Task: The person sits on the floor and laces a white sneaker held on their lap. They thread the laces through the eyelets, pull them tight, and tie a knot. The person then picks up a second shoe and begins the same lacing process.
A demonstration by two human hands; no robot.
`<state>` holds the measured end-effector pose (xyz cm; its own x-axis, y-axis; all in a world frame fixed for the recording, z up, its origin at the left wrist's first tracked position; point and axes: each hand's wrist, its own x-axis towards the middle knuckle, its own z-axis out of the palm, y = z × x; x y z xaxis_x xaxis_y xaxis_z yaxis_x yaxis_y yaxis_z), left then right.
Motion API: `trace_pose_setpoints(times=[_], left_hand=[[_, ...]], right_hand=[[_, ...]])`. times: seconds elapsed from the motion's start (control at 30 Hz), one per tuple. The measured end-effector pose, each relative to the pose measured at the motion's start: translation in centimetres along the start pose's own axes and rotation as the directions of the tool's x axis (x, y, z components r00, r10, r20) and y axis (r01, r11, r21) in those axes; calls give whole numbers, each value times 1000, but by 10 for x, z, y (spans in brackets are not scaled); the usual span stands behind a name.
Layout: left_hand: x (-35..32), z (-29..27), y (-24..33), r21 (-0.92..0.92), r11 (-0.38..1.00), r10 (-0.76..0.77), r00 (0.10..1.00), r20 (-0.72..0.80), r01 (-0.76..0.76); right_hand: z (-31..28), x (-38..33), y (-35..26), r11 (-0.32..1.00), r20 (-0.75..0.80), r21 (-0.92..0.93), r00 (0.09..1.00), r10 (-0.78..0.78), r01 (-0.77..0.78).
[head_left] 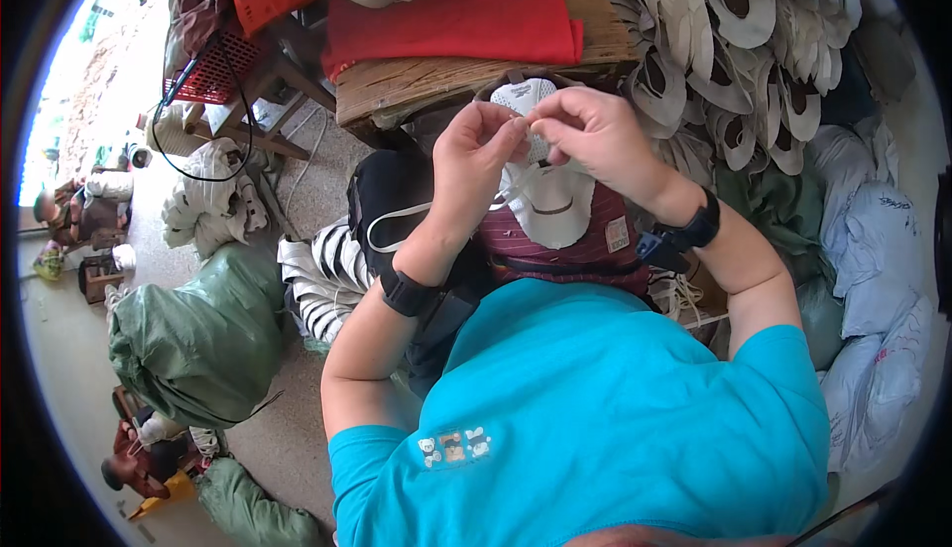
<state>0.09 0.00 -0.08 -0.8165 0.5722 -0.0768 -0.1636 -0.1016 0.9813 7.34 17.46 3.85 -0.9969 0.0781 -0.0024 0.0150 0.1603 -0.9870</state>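
A white shoe upper [561,212] lies on my lap over a maroon striped cloth [610,261], its perforated toe pointing away from me. My left hand [480,150] and my right hand [593,138] meet just above it, each closed in a fingertip pinch. Between them runs a white shoelace [399,214], which loops out past my left wrist and back toward the upper. The exact bit of lace in the fingertips is tiny and partly covered by the fingers. Both wrists wear dark bands.
Ahead stands a wooden table [397,91] with a red cloth [466,21] and another pale upper. Stacked shoe uppers [734,61] hang at the right. Green sacks [203,334] and striped uppers [327,279] sit on the left floor; white sacks [878,259] line the right. Other people [149,458] sit far left.
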Motion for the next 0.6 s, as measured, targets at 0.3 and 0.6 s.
trace_pose_setpoints(times=[0.3,0.6], left_hand=[[-12,2,5,-125,991,39,996,-80,-49],[-8,-21,23,-7,998,70,993,95,-69]], right_hand=[[6,14,12,965,53,-236,993,-104,114],[-10,27,-142,404,27,-533,493,-870,743]])
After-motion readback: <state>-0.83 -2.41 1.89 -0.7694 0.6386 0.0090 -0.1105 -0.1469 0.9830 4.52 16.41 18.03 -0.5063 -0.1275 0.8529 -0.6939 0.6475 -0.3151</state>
